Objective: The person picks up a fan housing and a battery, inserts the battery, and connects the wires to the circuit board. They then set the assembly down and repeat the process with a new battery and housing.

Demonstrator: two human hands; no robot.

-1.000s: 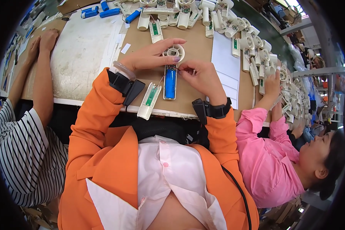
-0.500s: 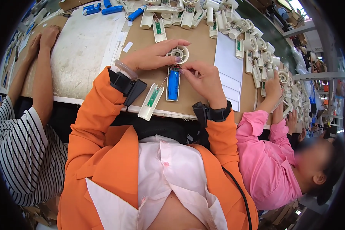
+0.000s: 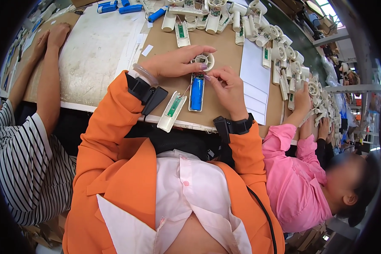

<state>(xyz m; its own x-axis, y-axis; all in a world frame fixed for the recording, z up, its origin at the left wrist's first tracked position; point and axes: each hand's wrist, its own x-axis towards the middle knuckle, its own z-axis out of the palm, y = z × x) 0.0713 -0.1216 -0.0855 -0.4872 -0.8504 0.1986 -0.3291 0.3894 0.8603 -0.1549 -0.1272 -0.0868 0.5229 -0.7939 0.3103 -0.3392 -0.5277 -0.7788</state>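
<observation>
A white fan-like housing with a round, spoked head (image 3: pixel 209 62) lies on the brown board, its handle toward me. Inside the handle is a blue cylindrical battery (image 3: pixel 196 94). My left hand (image 3: pixel 173 63) rests across the round head, gripping it between thumb and fingers. At the joint of head and handle, my right hand (image 3: pixel 229 86) pinches closed by thin wires; exactly what sits between its fingertips is too small to see. Left of the handle lies a white handle cover (image 3: pixel 167 121) with a green circuit board (image 3: pixel 174 106), joined by thin wires to the housing.
Several white housings (image 3: pixel 213 21) with green boards pile up at the back and right. Blue batteries (image 3: pixel 130 9) lie at the back left. White paper sheets (image 3: pixel 254 84) are on the right. A person in striped sleeves (image 3: pixel 27 165) sits left, another in pink (image 3: pixel 292 173) right.
The whole view has shifted slightly, so the table things appear a little farther right. Both hands keep their places at the housing, with only small movement of the right fingers.
</observation>
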